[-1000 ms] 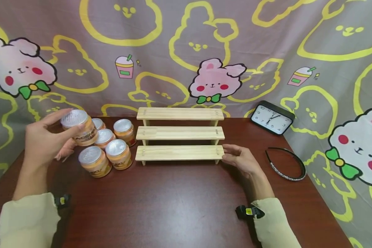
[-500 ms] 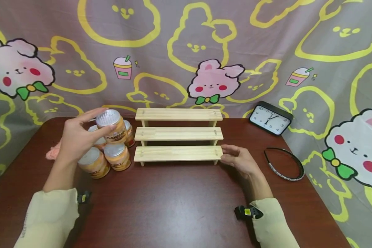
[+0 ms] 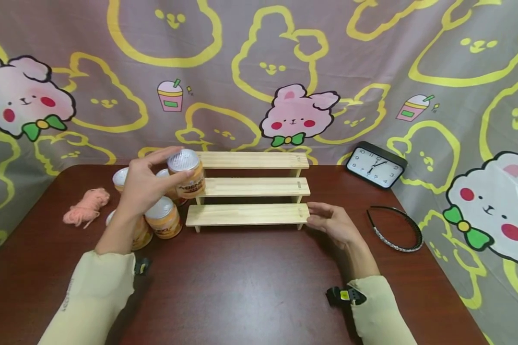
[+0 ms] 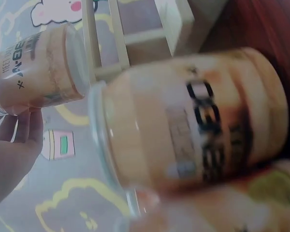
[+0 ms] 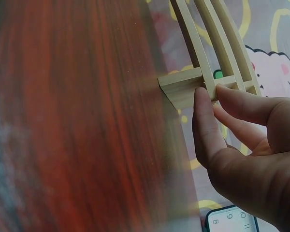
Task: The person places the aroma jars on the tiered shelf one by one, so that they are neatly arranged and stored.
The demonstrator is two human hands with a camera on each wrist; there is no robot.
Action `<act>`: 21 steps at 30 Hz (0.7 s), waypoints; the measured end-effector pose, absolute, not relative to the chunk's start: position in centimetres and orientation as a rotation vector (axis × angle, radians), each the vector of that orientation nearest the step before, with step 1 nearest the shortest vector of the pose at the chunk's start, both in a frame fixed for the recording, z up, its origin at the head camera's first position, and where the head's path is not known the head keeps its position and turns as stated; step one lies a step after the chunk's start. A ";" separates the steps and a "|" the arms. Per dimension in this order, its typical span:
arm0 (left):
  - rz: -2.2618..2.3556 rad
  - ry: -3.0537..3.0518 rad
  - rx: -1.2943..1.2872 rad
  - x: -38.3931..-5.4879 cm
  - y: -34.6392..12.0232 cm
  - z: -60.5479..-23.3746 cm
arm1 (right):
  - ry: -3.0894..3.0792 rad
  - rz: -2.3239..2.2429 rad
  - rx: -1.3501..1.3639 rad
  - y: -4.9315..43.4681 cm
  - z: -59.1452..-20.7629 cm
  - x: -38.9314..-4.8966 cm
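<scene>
My left hand [image 3: 147, 184] grips an orange can [image 3: 190, 184] with a clear ridged lid, between thumb and fingers. It is held up at the left end of the three-tier wooden shelf [image 3: 248, 215], overlapping the top and middle tiers in the head view. In the left wrist view the held can [image 4: 38, 72] is apart from a blurred nearer can [image 4: 198, 125]. My right hand [image 3: 334, 223] pinches the right end of the lowest tier; the right wrist view has thumb and fingertips at that wooden end [image 5: 209, 79]. Several similar cans [image 3: 164, 220] stand below the left hand, partly hidden.
A ball of peach yarn [image 3: 86, 208] lies on the brown table [image 3: 250, 287] to the left. At the right are a black-framed clock [image 3: 376, 166] and a sparkly headband [image 3: 397, 247]. A patterned cloth [image 3: 224, 57] hangs behind the table.
The left hand has carried the can rightward from above the yarn, across the other cans, to the shelf's left end. The yarn has come into fuller view. The right hand stays put.
</scene>
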State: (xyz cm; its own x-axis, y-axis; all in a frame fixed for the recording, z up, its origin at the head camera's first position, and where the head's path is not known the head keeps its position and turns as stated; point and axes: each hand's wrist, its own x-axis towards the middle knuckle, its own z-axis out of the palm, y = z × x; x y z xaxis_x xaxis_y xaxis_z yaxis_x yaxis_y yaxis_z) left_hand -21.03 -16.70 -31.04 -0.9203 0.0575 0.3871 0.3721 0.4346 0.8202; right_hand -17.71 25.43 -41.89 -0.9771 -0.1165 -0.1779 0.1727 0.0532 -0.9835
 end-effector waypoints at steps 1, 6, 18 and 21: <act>-1.490 -2.384 -0.383 -21.2 -16.4 -31.0 | 2.116 -2.026 0.064 25.4 -41.9 -17.7; -1.499 -2.369 -0.456 -21.9 -14.7 -31.0 | 2.118 -2.023 0.081 25.3 -41.9 -17.8; -1.661 -2.333 -0.569 -23.5 -11.3 -31.0 | 2.109 -2.029 0.039 25.5 -41.9 -17.8; -1.683 -2.337 -0.564 -23.9 -10.7 -31.2 | 2.115 -2.021 0.034 25.6 -41.9 -17.8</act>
State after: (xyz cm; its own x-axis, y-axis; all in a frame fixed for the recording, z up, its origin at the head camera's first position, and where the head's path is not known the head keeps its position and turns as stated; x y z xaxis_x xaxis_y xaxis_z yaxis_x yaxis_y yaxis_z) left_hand -23.89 -10.68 -31.16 -0.9056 0.1848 0.3818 0.4207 0.2765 0.8640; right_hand -17.77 25.56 -41.91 -0.9764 -0.1319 -0.1709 0.1648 0.0563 -0.9847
